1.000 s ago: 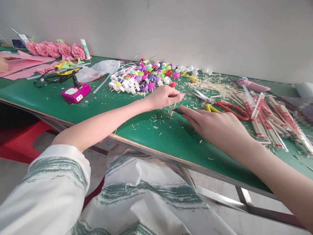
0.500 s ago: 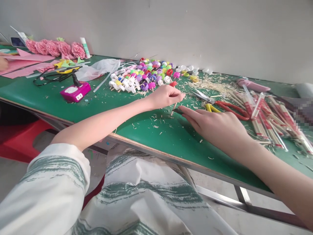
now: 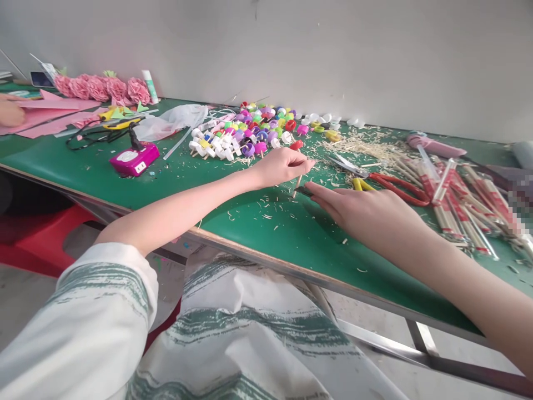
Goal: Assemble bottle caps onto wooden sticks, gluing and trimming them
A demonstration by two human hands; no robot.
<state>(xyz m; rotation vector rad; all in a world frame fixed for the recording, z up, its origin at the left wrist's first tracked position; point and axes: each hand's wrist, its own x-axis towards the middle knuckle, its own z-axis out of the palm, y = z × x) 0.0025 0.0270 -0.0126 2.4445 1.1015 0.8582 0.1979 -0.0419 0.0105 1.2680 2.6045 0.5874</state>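
Note:
My left hand (image 3: 280, 165) pinches a short wooden stick (image 3: 297, 183) that stands slanted with its lower end on the green table (image 3: 258, 222). My right hand (image 3: 366, 214) lies low on the table, fingers pressed together around a small dark blade (image 3: 303, 190) whose tip meets the stick's lower end. Thin wood shavings (image 3: 266, 208) are scattered around both hands. A red cap (image 3: 296, 145) sits just behind my left hand.
A heap of coloured and white bottle caps on sticks (image 3: 245, 130) lies behind my left hand. Red-handled scissors (image 3: 387, 186) and wrapped chopsticks (image 3: 462, 203) lie to the right. A magenta device (image 3: 134, 159), black cable, plastic bag, pink paper flowers (image 3: 102, 88) and another person's hand (image 3: 10, 111) are at left.
Both hands stay in place on the stick and blade. Only the camera has shifted slightly, moving the scene a little right and down.

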